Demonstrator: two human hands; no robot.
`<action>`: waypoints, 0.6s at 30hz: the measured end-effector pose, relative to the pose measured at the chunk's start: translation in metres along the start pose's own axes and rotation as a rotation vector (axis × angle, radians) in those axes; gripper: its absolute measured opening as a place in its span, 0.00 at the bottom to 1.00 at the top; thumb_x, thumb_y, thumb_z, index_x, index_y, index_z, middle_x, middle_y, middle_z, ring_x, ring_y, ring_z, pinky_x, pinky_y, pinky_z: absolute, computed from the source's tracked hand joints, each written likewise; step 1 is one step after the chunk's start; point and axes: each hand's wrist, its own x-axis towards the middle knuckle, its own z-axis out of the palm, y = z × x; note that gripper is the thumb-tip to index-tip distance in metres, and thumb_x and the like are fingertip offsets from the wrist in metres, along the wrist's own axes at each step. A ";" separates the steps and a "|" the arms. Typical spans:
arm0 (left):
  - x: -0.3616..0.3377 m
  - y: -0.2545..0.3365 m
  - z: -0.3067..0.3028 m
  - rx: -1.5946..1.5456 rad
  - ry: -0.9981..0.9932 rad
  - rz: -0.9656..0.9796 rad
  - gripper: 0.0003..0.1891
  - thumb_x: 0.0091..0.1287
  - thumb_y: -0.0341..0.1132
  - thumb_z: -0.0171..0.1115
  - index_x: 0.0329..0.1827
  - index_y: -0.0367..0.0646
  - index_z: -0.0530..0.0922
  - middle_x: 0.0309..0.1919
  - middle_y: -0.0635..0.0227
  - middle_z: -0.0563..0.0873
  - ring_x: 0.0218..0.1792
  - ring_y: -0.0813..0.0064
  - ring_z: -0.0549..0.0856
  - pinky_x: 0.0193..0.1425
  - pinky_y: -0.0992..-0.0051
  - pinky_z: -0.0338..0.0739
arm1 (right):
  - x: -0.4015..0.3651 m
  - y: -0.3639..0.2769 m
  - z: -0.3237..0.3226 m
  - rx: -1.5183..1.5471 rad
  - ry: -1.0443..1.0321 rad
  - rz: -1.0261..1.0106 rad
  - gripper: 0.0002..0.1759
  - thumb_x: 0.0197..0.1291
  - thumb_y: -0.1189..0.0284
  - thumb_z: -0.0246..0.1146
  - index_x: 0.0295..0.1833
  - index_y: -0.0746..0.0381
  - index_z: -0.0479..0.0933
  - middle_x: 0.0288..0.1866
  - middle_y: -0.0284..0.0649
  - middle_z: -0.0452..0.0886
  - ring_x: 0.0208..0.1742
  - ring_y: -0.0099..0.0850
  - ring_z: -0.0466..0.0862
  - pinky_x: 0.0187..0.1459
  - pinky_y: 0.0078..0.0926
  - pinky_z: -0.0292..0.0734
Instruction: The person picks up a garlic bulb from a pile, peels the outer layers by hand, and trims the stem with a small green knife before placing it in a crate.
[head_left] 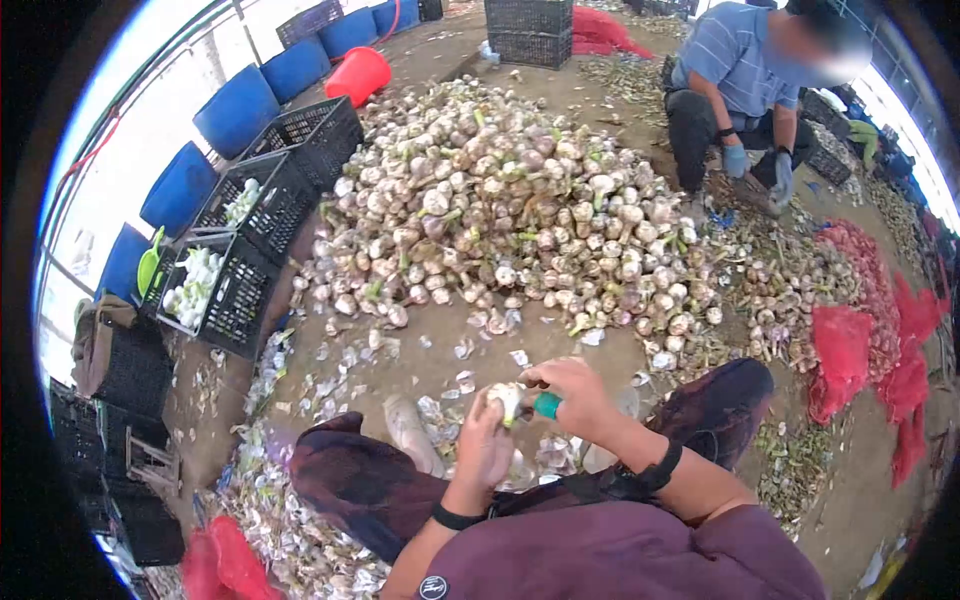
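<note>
My left hand (483, 440) holds a whitish garlic bulb (507, 400) upright between its fingers, in front of my lap. Wrapped round a short green-handled tool (547, 405), my right hand (572, 388) meets the bulb from the right. The tool's working end is hidden by the bulb and fingers, so I cannot make out its kind. Just beyond both hands rises a large heap of garlic bulbs (500, 200), many with stem stubs and dirt on them. Peeled skins (440, 415) lie on the ground beneath my hands.
Black crates (225, 320) with white peeled garlic stand at the left, beside blue barrels (235, 110) and a red bucket (358, 75). A co-worker (735, 90) in gloves crouches at upper right. Red mesh bags (840, 355) lie at the right. My knees flank the work.
</note>
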 end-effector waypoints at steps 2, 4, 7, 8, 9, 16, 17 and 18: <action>-0.001 0.002 0.000 0.024 -0.035 0.005 0.18 0.64 0.31 0.55 0.56 0.42 0.65 0.45 0.65 0.77 0.45 0.72 0.79 0.52 0.69 0.73 | 0.002 0.000 0.006 -0.137 0.040 -0.104 0.13 0.49 0.73 0.59 0.43 0.59 0.77 0.38 0.40 0.80 0.42 0.39 0.78 0.46 0.35 0.67; -0.003 0.003 0.000 0.060 -0.020 0.014 0.16 0.65 0.31 0.54 0.54 0.41 0.66 0.44 0.66 0.78 0.43 0.74 0.79 0.50 0.72 0.74 | 0.005 -0.003 0.008 -0.221 0.073 -0.217 0.07 0.47 0.75 0.61 0.35 0.59 0.77 0.32 0.35 0.80 0.37 0.35 0.77 0.46 0.32 0.66; -0.002 -0.001 -0.005 0.129 -0.009 0.053 0.16 0.65 0.35 0.54 0.54 0.40 0.67 0.43 0.67 0.79 0.41 0.76 0.79 0.45 0.76 0.75 | 0.005 -0.001 0.006 -0.321 0.035 -0.346 0.08 0.44 0.76 0.61 0.35 0.59 0.77 0.30 0.34 0.78 0.37 0.34 0.76 0.48 0.33 0.65; -0.001 -0.002 -0.007 0.139 -0.008 0.049 0.16 0.65 0.36 0.55 0.53 0.40 0.68 0.43 0.67 0.79 0.41 0.76 0.79 0.45 0.77 0.75 | 0.005 -0.003 0.003 -0.346 0.011 -0.371 0.09 0.43 0.77 0.60 0.35 0.59 0.76 0.30 0.34 0.77 0.37 0.34 0.75 0.48 0.33 0.65; -0.001 -0.003 -0.009 0.148 -0.010 0.045 0.16 0.64 0.36 0.55 0.52 0.39 0.69 0.42 0.67 0.79 0.40 0.76 0.79 0.45 0.77 0.74 | 0.006 -0.004 0.001 -0.373 -0.012 -0.397 0.10 0.42 0.77 0.60 0.35 0.59 0.76 0.30 0.35 0.76 0.37 0.34 0.75 0.48 0.33 0.65; -0.010 0.007 -0.006 0.200 -0.021 -0.172 0.17 0.62 0.37 0.58 0.50 0.36 0.72 0.41 0.65 0.79 0.39 0.75 0.79 0.41 0.78 0.75 | 0.009 0.003 -0.002 -0.408 -0.048 -0.374 0.09 0.46 0.74 0.56 0.36 0.61 0.72 0.32 0.38 0.75 0.41 0.35 0.74 0.51 0.35 0.64; -0.008 0.005 -0.017 0.223 -0.029 -0.231 0.20 0.61 0.37 0.59 0.53 0.35 0.70 0.43 0.64 0.79 0.41 0.74 0.79 0.40 0.77 0.76 | 0.010 0.010 -0.001 -0.424 -0.029 -0.364 0.09 0.46 0.74 0.56 0.36 0.61 0.72 0.32 0.39 0.74 0.41 0.35 0.74 0.51 0.35 0.64; -0.009 0.006 -0.017 0.240 -0.048 -0.258 0.20 0.61 0.35 0.59 0.54 0.34 0.69 0.44 0.64 0.79 0.43 0.73 0.79 0.44 0.76 0.75 | 0.012 0.017 0.002 -0.439 -0.009 -0.356 0.09 0.46 0.74 0.55 0.36 0.61 0.72 0.32 0.39 0.74 0.41 0.36 0.74 0.50 0.35 0.64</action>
